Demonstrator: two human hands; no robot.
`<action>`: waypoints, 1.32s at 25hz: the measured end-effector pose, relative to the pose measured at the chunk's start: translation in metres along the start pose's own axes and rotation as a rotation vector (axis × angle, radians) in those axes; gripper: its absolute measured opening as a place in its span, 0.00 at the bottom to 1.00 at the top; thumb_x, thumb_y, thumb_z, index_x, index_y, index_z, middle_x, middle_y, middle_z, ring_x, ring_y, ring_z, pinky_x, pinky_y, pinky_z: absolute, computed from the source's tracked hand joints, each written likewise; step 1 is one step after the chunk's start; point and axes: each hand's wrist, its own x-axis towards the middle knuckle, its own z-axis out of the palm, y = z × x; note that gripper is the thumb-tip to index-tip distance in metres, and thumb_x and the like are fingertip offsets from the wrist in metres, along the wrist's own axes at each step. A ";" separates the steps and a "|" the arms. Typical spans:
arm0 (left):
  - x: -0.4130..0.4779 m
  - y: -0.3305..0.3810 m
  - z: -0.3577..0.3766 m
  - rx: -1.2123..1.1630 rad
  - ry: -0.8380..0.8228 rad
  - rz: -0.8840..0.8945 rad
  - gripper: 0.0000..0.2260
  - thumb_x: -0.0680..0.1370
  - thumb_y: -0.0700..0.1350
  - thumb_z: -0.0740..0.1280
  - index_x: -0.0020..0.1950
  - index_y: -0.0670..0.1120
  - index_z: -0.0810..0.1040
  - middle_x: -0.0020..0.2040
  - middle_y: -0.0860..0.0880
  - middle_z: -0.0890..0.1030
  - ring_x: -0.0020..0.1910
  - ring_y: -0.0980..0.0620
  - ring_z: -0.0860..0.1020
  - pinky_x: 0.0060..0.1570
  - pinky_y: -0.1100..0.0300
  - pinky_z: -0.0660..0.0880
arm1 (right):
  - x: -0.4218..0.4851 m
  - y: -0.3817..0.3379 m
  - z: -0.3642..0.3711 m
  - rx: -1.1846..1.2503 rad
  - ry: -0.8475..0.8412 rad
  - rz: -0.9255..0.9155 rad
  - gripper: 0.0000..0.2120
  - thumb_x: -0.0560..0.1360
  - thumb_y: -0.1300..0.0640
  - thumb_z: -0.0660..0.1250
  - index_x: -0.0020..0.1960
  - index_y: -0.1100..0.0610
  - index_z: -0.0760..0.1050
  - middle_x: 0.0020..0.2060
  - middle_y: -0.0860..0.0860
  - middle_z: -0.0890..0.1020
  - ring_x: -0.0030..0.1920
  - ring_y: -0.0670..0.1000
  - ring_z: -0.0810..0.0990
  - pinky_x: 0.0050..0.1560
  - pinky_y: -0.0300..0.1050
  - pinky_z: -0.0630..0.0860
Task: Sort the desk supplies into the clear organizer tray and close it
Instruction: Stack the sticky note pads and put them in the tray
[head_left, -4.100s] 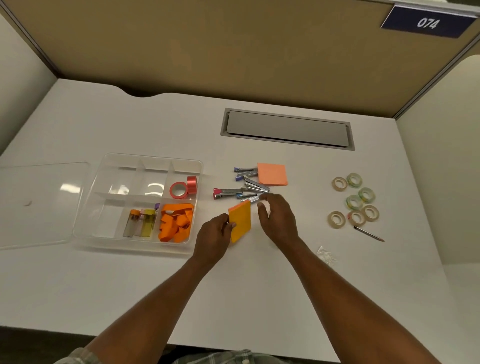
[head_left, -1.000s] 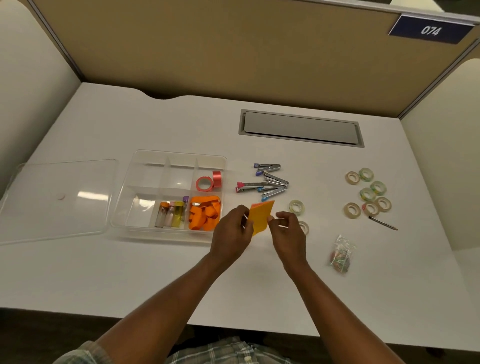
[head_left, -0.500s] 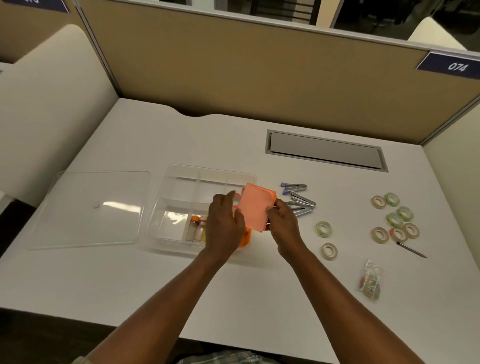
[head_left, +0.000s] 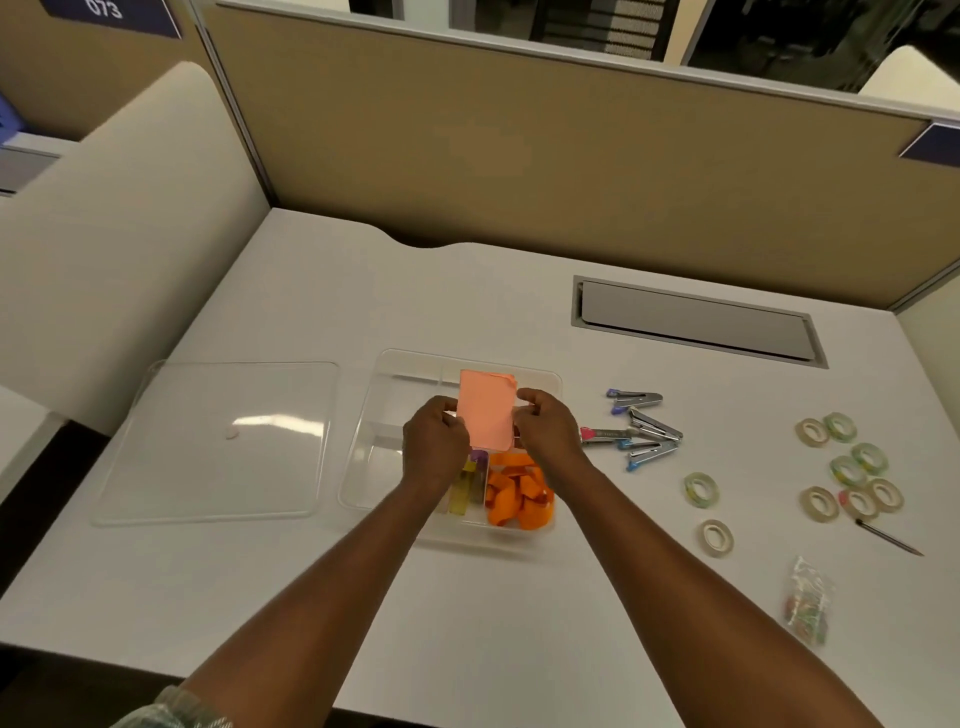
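I have the pink sticky-note pad (head_left: 487, 410) pinched by its two side edges, my left hand (head_left: 435, 441) on the left edge and my right hand (head_left: 550, 431) on the right, fingers curled onto it. It hangs tilted over the back half of the clear organizer tray (head_left: 363, 441), above the dividers and not yet down in a slot. A sliver of orange shows at its far corner, so there may be a second pad behind it, though I cannot tell from here. The front slots already hold the orange pieces (head_left: 519, 493) and the small vials (head_left: 467, 488). To do this well I should level the pad, line its edges up with the walls of a free back compartment, and lower it flat so that no corner rides up on a divider. If it sits proud, the lid (head_left: 218, 441) lying to the left will not seat later. The staple removers (head_left: 639, 431) and tape rolls (head_left: 847, 467) wait on the desk to my right.
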 end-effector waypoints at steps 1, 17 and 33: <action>0.010 -0.002 -0.001 0.004 0.000 -0.048 0.10 0.80 0.39 0.64 0.61 0.43 0.78 0.53 0.44 0.84 0.41 0.47 0.84 0.42 0.55 0.82 | 0.005 -0.004 0.007 0.015 -0.003 0.011 0.19 0.80 0.60 0.62 0.70 0.52 0.73 0.60 0.51 0.80 0.50 0.52 0.82 0.53 0.53 0.83; 0.078 -0.015 0.005 0.421 -0.058 -0.004 0.13 0.75 0.41 0.70 0.60 0.44 0.80 0.59 0.44 0.80 0.54 0.45 0.81 0.44 0.58 0.70 | 0.040 -0.015 0.035 -0.233 0.020 -0.062 0.12 0.79 0.55 0.65 0.59 0.56 0.81 0.57 0.53 0.84 0.56 0.54 0.81 0.57 0.49 0.79; 0.024 0.028 0.063 0.264 -0.147 0.238 0.12 0.76 0.54 0.69 0.54 0.47 0.80 0.53 0.47 0.80 0.46 0.53 0.77 0.44 0.59 0.71 | 0.012 0.040 -0.040 -0.254 0.146 -0.182 0.10 0.80 0.56 0.65 0.56 0.58 0.82 0.52 0.53 0.85 0.53 0.49 0.80 0.50 0.38 0.70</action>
